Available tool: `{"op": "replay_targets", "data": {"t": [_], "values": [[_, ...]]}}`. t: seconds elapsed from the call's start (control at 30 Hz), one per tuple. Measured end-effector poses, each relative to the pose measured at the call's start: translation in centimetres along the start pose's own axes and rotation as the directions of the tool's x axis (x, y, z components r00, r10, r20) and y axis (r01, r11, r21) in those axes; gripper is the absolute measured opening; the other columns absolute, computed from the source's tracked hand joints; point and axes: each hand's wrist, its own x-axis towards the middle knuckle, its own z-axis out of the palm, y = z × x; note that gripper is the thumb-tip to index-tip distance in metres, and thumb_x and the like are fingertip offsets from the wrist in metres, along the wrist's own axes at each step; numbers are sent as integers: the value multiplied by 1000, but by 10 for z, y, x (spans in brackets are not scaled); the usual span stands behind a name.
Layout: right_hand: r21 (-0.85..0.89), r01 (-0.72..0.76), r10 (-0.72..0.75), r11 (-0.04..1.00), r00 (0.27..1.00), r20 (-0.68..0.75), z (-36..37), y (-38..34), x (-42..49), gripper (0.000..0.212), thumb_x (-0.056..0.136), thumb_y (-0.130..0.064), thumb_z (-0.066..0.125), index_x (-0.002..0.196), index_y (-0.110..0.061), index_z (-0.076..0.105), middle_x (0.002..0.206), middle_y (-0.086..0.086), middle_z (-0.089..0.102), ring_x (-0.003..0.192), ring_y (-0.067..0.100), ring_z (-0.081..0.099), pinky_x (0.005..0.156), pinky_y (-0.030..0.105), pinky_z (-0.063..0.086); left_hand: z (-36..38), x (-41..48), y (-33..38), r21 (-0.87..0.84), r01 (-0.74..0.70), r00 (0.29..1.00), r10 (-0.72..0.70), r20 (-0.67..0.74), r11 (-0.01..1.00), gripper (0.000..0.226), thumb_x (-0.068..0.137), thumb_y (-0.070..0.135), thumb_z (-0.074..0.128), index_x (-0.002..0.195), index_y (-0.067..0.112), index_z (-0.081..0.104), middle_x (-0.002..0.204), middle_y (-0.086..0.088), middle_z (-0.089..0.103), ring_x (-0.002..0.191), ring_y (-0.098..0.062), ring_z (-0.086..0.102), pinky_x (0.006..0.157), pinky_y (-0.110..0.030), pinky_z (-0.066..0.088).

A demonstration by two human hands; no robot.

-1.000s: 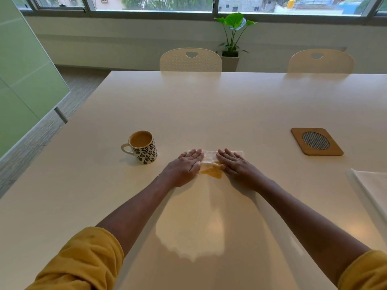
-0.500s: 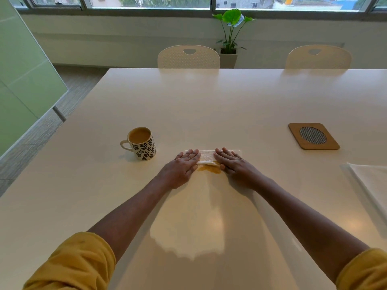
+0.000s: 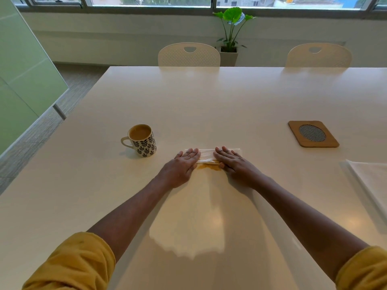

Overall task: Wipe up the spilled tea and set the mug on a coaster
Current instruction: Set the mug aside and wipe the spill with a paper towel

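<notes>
A folded white paper towel [image 3: 207,156] lies on the white table [image 3: 209,101] over a brown tea spill [image 3: 207,167], whose near edge still shows. My left hand [image 3: 184,166] presses flat on the towel's left end and my right hand [image 3: 232,162] on its right end, fingers extended. A leaf-patterned mug [image 3: 143,141] full of tea stands to the left of my hands, handle pointing left. A square wooden coaster [image 3: 313,133] with a mesh centre lies at the far right.
A stack of white paper towels [image 3: 372,181] lies at the table's right edge. Two cream chairs [image 3: 188,55] [image 3: 318,56] stand at the far side, with a potted plant [image 3: 230,36] behind them. A green glass partition [image 3: 23,70] is on the left.
Both hands have slid the towel slightly toward me over the spill, so less brown tea shows below it than a second ago. The mug and coaster have not moved.
</notes>
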Motion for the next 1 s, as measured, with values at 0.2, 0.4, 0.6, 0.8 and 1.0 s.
{"op": "replay_targets", "data": {"t": [0.2, 0.4, 0.6, 0.8, 1.0], "values": [[3, 4, -4, 1000, 1000, -26, 3, -4, -7, 54, 117, -33, 43, 169, -25, 33, 179, -5, 22, 165, 6, 4, 134, 30, 4, 3, -7, 2, 11, -17, 999, 18, -28, 1000, 54, 118, 18, 38, 172, 13, 31, 181, -4, 26, 170, -18, 18, 139, -39, 13], [5, 2, -2, 1000, 999, -42, 2, -11, -13, 53, 117, -34, 42, 169, -26, 34, 178, -6, 24, 165, 7, 7, 136, 33, 6, 5, -11, 4, 12, -22, 998, 23, -55, 1000, 52, 118, 18, 38, 171, 13, 35, 180, -4, 30, 169, -18, 22, 139, -40, 17], [4, -6, 6, 1000, 999, -43, 3, -17, -20, 53, 117, -32, 43, 169, -24, 34, 178, -5, 25, 167, 11, 10, 136, 32, 6, 8, -17, 5, 11, -19, 997, 20, -80, 1000, 52, 118, 17, 39, 170, 17, 37, 179, 1, 32, 168, -14, 24, 138, -38, 19], [23, -24, 25, 999, 999, -38, 3, -28, -28, 53, 117, -30, 44, 168, -21, 36, 178, -2, 26, 168, 15, 11, 137, 38, 9, 9, -27, 11, 12, -2, 994, 4, -107, 1000, 51, 117, 17, 41, 168, 22, 42, 177, 5, 37, 166, -12, 28, 136, -36, 22], [1, -51, 51, 999, 997, -59, 4, -43, -39, 52, 117, -29, 42, 168, -22, 36, 178, -2, 28, 168, 15, 13, 137, 37, 12, 8, -36, 22, 42, 18, 990, -12, -137, 999, 52, 116, 14, 43, 166, 24, 47, 175, 8, 41, 164, -14, 36, 133, -38, 30]]}}
